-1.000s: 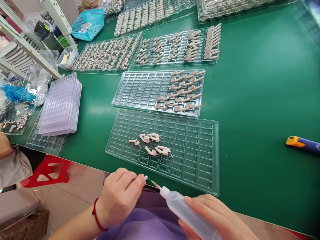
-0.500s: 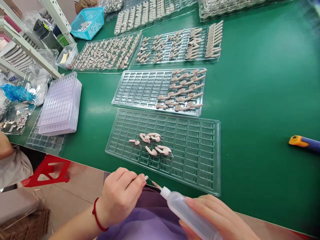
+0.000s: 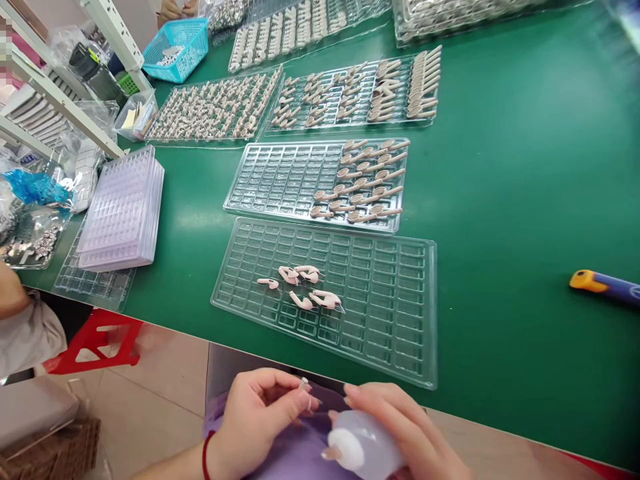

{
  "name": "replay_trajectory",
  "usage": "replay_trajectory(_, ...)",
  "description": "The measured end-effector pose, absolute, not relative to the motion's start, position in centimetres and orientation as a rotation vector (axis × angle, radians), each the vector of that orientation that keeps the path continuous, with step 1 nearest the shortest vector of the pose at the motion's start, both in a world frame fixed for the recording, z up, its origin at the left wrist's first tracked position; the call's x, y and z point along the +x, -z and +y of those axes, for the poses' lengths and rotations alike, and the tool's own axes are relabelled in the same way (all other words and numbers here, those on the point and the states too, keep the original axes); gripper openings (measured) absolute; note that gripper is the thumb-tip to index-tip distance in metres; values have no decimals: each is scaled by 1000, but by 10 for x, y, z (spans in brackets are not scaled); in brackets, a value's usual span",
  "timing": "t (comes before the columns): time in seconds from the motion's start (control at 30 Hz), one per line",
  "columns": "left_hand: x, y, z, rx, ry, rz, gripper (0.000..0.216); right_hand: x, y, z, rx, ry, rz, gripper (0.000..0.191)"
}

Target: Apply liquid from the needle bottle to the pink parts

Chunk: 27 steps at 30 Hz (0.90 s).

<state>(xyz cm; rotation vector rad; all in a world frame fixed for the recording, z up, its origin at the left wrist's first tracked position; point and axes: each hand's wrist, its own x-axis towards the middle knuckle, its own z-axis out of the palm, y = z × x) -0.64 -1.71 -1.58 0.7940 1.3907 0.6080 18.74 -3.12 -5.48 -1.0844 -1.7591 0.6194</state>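
Observation:
My left hand (image 3: 265, 417), with a red cord round the wrist, pinches a small pale earphone piece (image 3: 305, 385) between thumb and fingers. Most of that piece is hidden by the fingertips. To its right, my right hand (image 3: 405, 423) is wrapped round a translucent squeeze bottle (image 3: 373, 443). The bottle's white cap and brownish tip point left and toward me, apart from the piece. Beyond both hands lies a clear compartment tray (image 3: 400, 313). Several pale earphone shells (image 3: 327, 300) with thin wires lie loose on it.
Behind is another clear tray (image 3: 280, 177) partly filled with stick-shaped parts. Farther back are full trays (image 3: 215, 107) and a blue basket (image 3: 175, 50). Stacked trays (image 3: 120, 210) stand left. A yellow-and-blue handled tool (image 3: 600, 283) lies right. Another person's arm (image 3: 10, 293) shows at left.
Both hands have drawn lower, toward my lap. The bottle's tip has swung away from the earphone piece and now points toward me. My left hand has turned, thumb side up.

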Motion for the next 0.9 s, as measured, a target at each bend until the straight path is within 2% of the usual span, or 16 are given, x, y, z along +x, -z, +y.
replay_trajectory(0.1,0,23,-17,497,-634,1332,35,177,56,-24,-1046,-455,-1787,41)
replay_trajectory(0.33,5,33,-16,412,-688,1325,38,171,58,-23,-1091,-333,-1822,27)
replay_trajectory(0.9,13,25,-11,515,-745,1440,35,167,63,-25,-1091,-377,-1820,28)
